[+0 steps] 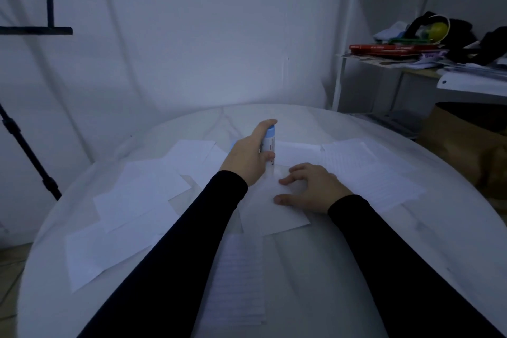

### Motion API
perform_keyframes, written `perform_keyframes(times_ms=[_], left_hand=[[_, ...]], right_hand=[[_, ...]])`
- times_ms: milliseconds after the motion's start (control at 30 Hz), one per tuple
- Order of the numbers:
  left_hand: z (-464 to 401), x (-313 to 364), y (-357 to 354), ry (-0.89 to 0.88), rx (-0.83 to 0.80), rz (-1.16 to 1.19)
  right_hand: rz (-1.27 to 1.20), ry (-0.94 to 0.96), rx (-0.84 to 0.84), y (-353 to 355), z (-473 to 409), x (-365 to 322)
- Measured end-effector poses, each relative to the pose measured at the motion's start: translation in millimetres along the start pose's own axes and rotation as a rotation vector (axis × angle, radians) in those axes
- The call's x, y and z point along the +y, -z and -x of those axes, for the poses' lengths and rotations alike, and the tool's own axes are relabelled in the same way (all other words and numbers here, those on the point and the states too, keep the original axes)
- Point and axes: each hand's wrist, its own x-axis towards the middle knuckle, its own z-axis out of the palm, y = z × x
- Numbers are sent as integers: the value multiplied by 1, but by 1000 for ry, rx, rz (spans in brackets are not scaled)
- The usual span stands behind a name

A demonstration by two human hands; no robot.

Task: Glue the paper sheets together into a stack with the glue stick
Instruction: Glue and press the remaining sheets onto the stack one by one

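My left hand (251,155) grips a blue and white glue stick (269,141), held upright with its lower end down on a white paper sheet (277,214) in the middle of the round white table (411,241). My right hand (312,188) rests flat on that same sheet with its fingers spread, just right of the glue stick. Several loose white sheets (137,200) lie overlapped to the left. More sheets (378,173), faintly printed, lie to the right. One printed sheet (238,282) lies near me between my arms.
A white wall stands close behind the table. A dark tripod leg (30,156) slants down at the left. At the right a cluttered shelf (428,55) holds red books and dark items, with a brown cardboard box (461,143) below it.
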Motion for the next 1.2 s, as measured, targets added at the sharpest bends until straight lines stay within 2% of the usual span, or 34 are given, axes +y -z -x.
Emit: perform_keyframes(times_ms=[500,733,833,933,1000,1100,1200], left_hand=[[15,-19,39,38,-77,-109],[26,-26,48,56,-36,-92],[33,-26,50,15,52,-69],[39,-14,54,-62,235,56],[43,-2,54,-108,269,156],[51,10,46,-163,80,279],[59,17,29,-220,-85,267]], right_hand=[[-21,-2,0,0,-1,0],[-2,12,-3,-1,-1,1],[-25,6,31,-3,-1,4],[-27,-5,79,-6,-1,6],[-32,-14,103,-6,-3,7],[15,1,44,-2,-2,10],[36,17,-73,4,-1,13]])
